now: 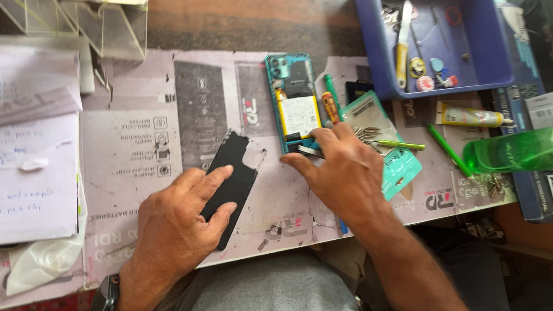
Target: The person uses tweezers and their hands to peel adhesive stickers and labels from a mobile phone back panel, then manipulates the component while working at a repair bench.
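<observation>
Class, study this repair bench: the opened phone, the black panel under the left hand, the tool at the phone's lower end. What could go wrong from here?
1. The tweezers in the right hand meet the opened phone just below its exposed battery; a slip might pierce it.
2. The left hand presses the black panel near the table edge; it might bend or slide off.

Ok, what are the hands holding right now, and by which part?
The right hand pinches metal tweezers by their back end, at the open phone's lower edge. The left hand only presses flat on the black back cover.
</observation>
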